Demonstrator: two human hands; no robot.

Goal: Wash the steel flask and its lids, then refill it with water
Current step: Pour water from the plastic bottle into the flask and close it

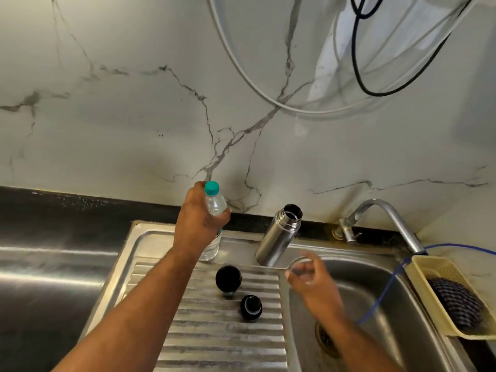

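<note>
Far left first: the left hand (200, 221) has fingers and thumb wrapped round the plastic water bottle (214, 208), teal cap on, its base down on the back rim of the sink (150, 237). Just in front, 2 black lids sit apart on the ribbed drainboard (209, 345), the bigger lid (228, 278) nearer the bottle, the smaller lid (251, 307) closer to us. Next along, the steel flask (279, 234) stands open-mouthed where drainboard meets basin, and nobody's holding it! The right hand (308, 275) hovers just beside its base, blurred. Its fingers look loosely curled, with a faint clear ring at the tips, but I cannot tell whether it has hold of anything. Beyond it are the tap (389, 213) and the basket (418, 267) with its scrubber.

Here's the danger, I'd say: the flask is unsupported at the basin's edge, so a brush from that right hand or the bottle could topple it in. The bottle is capped too, and the flask's mouth is narrow, so a hurried pour would likely splash.
</note>
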